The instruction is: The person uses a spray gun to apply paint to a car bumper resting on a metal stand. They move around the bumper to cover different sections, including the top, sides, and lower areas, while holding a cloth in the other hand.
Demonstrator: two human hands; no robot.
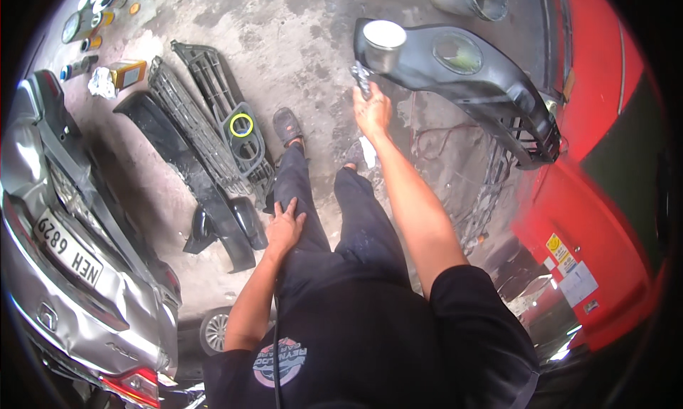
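Note:
My right hand is closed around the handle of a metal paint spray gun, held out ahead of me. A silver cup with a pale round top appears just above the gun, in front of a long dark bumper. The gun's nozzle is hard to make out. Part of the bumper's near end is hidden behind the cup. My left hand lies on my left thigh, fingers spread, holding nothing.
Black grilles and dark trim pieces lie on the concrete floor at left. Beyond them stand several cans and a yellow tin. A dented silver car is at far left. Red car panels fill the right side.

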